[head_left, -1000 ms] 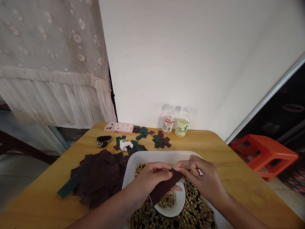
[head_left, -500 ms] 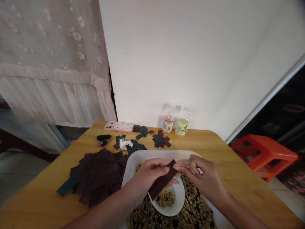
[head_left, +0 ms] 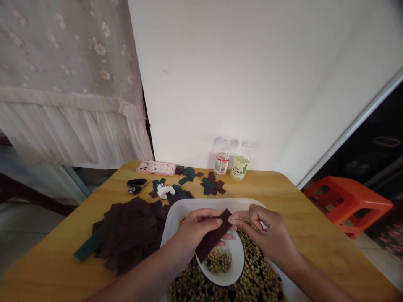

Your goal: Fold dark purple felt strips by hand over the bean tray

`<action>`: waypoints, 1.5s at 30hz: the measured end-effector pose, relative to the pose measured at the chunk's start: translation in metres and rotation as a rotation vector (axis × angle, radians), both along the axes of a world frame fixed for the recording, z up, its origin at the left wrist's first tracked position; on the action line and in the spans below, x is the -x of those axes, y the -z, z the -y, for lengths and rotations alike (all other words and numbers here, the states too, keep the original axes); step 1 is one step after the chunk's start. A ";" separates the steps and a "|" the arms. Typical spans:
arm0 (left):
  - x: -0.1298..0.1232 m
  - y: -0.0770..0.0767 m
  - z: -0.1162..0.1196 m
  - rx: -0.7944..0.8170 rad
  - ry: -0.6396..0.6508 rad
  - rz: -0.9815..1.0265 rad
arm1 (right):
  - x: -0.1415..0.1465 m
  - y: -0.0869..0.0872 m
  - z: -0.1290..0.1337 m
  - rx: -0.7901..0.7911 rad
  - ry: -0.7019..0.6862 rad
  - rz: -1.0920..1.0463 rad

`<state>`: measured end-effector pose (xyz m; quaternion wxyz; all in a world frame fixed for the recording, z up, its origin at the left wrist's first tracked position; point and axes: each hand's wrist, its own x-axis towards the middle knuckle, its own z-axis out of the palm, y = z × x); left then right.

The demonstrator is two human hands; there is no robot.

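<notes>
Between the thumb and fingers of my left hand (head_left: 203, 228), a flat dark brown strip (head_left: 210, 240) is held at a slant over a white bowl (head_left: 236, 262). The thumb lies on its upper face. My right hand (head_left: 267, 230) is closed in a pinch at the strip's upper right edge; anything small inside the pinch is hidden. Round tan beads or seeds (head_left: 218, 260) lie in the bowl. Under it, a white tray (head_left: 170, 222) is filled with more of them, mixed with dark ones (head_left: 252, 277).
Left of the tray lies a large heap of dark brown strips (head_left: 132, 230) with a green strip (head_left: 90, 245). Behind are small green and brown pieces (head_left: 209, 183), a crumpled white tissue (head_left: 165, 191), keys (head_left: 136, 185), a pink-cased phone (head_left: 156, 167) and two bottles (head_left: 221, 163) (head_left: 240, 165). An orange stool (head_left: 349, 201) stands at right.
Both hands and the strip hold nearly the same pose, with only a tiny shift at the fingertips. The view has moved slightly.
</notes>
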<state>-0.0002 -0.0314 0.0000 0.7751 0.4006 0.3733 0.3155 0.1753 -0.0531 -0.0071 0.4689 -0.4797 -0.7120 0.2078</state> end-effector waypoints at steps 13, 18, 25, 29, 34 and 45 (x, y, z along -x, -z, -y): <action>0.001 0.001 -0.001 0.018 0.037 0.013 | 0.000 0.000 0.000 0.005 0.007 0.010; 0.000 0.000 -0.001 0.014 0.043 0.013 | 0.000 0.001 -0.001 -0.004 -0.001 -0.001; 0.000 0.001 -0.001 0.030 0.038 0.019 | 0.000 0.001 -0.001 -0.016 0.002 0.011; 0.001 0.002 -0.001 0.037 0.058 0.035 | 0.000 0.001 -0.001 -0.005 -0.001 0.011; 0.002 0.002 0.000 0.033 0.082 0.039 | 0.000 0.000 0.000 -0.013 -0.004 0.016; 0.001 0.003 -0.002 0.036 0.038 0.057 | 0.000 0.000 -0.001 -0.015 0.006 0.042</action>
